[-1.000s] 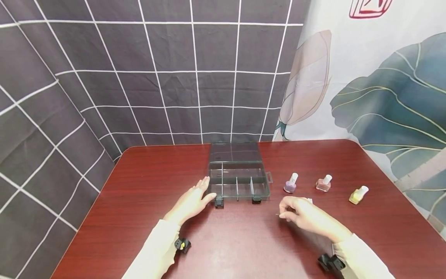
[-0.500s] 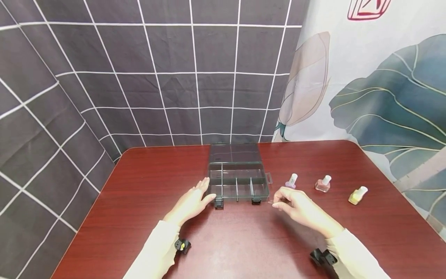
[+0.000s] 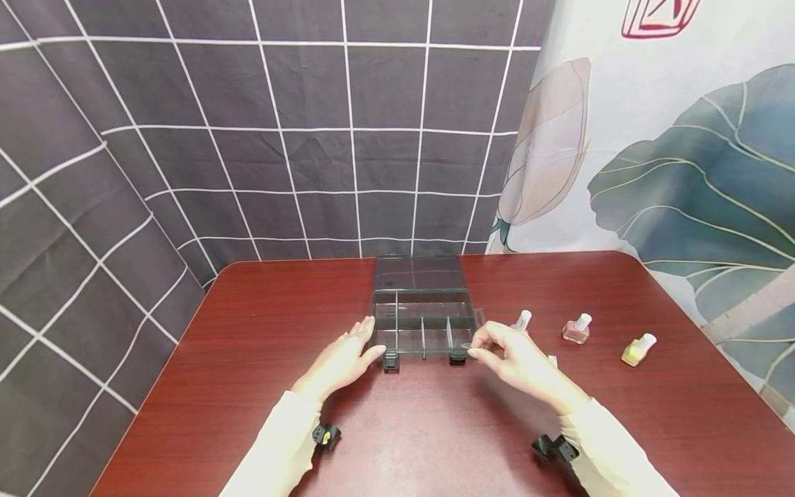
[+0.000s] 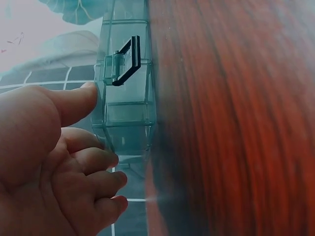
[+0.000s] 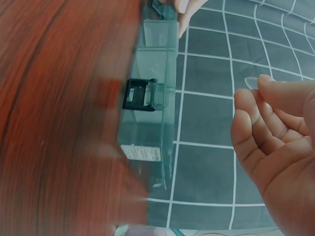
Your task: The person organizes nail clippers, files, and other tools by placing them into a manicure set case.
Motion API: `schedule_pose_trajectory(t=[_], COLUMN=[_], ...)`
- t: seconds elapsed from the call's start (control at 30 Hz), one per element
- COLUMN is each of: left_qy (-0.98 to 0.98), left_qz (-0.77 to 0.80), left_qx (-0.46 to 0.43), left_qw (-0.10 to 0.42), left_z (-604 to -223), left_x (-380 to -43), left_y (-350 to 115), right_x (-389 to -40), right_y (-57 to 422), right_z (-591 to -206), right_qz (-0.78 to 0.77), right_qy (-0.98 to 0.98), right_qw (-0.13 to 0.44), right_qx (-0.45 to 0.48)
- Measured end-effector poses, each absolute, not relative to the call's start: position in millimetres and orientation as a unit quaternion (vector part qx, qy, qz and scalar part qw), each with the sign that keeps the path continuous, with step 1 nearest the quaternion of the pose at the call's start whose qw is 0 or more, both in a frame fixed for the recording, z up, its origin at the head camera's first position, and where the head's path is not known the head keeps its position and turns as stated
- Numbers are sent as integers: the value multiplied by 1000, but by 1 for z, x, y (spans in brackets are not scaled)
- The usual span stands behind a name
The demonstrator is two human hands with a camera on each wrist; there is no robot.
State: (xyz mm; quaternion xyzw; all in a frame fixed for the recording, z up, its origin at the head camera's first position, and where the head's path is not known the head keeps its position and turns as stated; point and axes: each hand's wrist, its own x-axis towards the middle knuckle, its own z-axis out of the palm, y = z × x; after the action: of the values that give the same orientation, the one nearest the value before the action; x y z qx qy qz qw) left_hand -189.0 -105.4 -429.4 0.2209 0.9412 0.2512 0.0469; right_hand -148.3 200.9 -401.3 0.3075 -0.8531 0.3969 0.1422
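A dark translucent divided storage box (image 3: pixel 410 338) stands on the table with its lid (image 3: pixel 419 273) raised at the back. My left hand (image 3: pixel 340 362) rests against the box's left front corner, fingers loosely extended along its side, thumb touching the front rim. Between thumb and index finger my right hand (image 3: pixel 518 362) pinches a small clear false nail (image 5: pixel 251 82), held just above the front right compartment. In the right wrist view the nail is a thin, see-through rounded piece, apart from the box. No contents show in the compartments.
Right of the box stand a purple nail polish bottle (image 3: pixel 523 320), partly hidden by my hand, a pink bottle (image 3: pixel 576 329) and a yellow bottle (image 3: pixel 638 348). A small white object (image 3: pixel 553 360) shows behind my right wrist. Two black latches (image 3: pixel 457 356) hang at the box's front.
My right hand has moved left and slightly away from me with the clear false nail, from the bare table to the box's front right corner. My left hand has stayed put.
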Motion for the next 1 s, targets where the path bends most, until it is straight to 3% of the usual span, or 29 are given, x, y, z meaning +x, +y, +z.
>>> schedule_pose_trajectory(t=[1.0], left_qy=[942], left_qz=[251], left_qx=[215], left_qw=[51], left_z=[-429], left_x=[-190], left_y=[-106], right_x=[-178], right_y=[145], right_z=[-406], right_qz=[414], right_qy=[-845], right_qw=[141], right_qx=[308])
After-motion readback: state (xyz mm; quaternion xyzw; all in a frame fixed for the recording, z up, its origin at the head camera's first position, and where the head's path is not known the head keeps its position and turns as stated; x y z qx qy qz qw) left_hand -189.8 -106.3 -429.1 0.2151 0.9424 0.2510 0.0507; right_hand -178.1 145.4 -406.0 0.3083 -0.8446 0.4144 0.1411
